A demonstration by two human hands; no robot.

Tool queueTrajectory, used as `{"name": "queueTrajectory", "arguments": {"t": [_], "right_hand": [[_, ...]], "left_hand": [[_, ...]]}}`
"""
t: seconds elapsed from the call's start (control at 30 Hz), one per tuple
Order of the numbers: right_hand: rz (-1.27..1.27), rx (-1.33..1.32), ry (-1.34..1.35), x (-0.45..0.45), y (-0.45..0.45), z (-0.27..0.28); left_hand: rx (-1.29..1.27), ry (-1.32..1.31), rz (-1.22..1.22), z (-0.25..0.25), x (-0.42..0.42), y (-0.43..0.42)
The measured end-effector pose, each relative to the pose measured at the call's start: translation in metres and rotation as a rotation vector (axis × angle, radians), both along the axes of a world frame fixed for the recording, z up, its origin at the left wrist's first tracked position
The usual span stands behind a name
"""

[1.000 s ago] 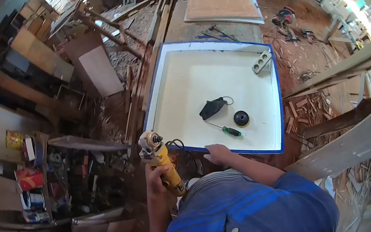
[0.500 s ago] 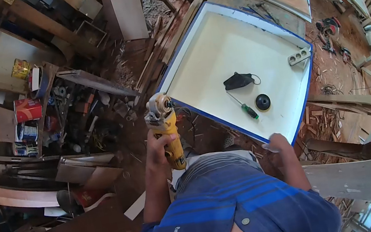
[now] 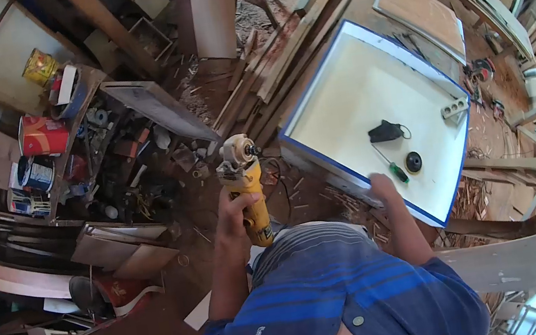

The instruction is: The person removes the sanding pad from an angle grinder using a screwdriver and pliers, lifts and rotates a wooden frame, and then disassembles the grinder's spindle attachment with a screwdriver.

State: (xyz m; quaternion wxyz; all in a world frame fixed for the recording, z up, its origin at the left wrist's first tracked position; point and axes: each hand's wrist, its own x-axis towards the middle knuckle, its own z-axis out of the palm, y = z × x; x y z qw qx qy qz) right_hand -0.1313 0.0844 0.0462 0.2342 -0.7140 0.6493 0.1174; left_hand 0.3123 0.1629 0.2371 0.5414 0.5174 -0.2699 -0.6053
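My left hand (image 3: 236, 211) is wrapped round a yellow angle grinder (image 3: 251, 194), held upright with its bare spindle at the top. My right hand (image 3: 382, 188) is at the near edge of a white tray-like box (image 3: 313, 100) with blue edges; its fingers are blurred. Inside the box lie a black cloth item (image 3: 385, 131) with a loop, a screwdriver (image 3: 398, 172) with a green handle, a round black disc (image 3: 414, 162) and a power strip (image 3: 455, 108) against the right wall.
On the left, a shelf holds a red can (image 3: 43, 134), a yellow can (image 3: 40, 67) and jumbled parts. Long planks (image 3: 303, 35) run beyond the box. A brown board (image 3: 421, 6) lies behind it, and a pale board (image 3: 497, 266) leans at the lower right.
The view has turned left, so the box appears farther right and tilted. My right hand has shifted along the near edge. The grinder has stayed in my left hand.
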Motion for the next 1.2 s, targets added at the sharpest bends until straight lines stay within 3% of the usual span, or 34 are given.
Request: {"name": "queueTrajectory", "arguments": {"t": [0.17, 0.33, 0.47, 0.57, 0.77, 1.2], "right_hand": [[-0.020, -0.032, -0.219, 0.185, -0.084, 0.013], [-0.009, -0.154, -0.398, 0.268, -0.113, 0.016], [-0.050, -0.261, -0.464, 0.283, -0.118, 0.009], [-0.048, -0.284, -0.498, 0.280, -0.136, -0.018], [-0.080, -0.296, -0.495, 0.279, -0.154, -0.014], [0.019, 0.126, -0.634, 0.237, -0.211, -0.042]], "left_hand": [[-0.021, 0.002, -0.011, -0.006, 0.074, 0.006], [-0.034, -0.040, 0.006, 0.009, 0.129, 0.020], [-0.063, -0.052, 0.036, -0.010, 0.163, 0.032], [0.039, -0.040, 0.112, 0.006, 0.170, 0.041], [0.068, -0.032, 0.202, 0.009, 0.168, 0.046], [0.061, -0.036, 0.406, 0.006, 0.144, 0.046]]}}
